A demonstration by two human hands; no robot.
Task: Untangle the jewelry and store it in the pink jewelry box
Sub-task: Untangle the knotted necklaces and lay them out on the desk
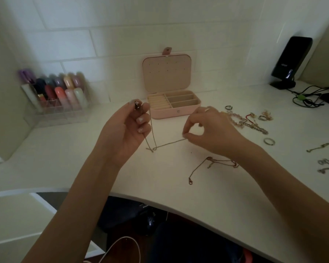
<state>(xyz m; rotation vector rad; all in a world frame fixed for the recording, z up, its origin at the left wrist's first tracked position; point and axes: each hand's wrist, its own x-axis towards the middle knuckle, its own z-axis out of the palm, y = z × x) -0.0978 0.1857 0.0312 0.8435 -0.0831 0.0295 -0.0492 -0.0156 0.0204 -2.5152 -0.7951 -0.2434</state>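
Jewelry box (174,109) sits open at back centre of desk (217,196), lid propped toward the wall; organizer tray (59,109) far left of it, phone stand (291,61) at back right. Left hand (125,128) and right hand (211,128) are in front of the box, thin chain (165,144) strung between them, its low loop touching the desk. Tangled pile (245,120) lies right of the box just behind the right hand; second chain (207,166) lies on the desk nearer the front edge, beneath the right wrist.
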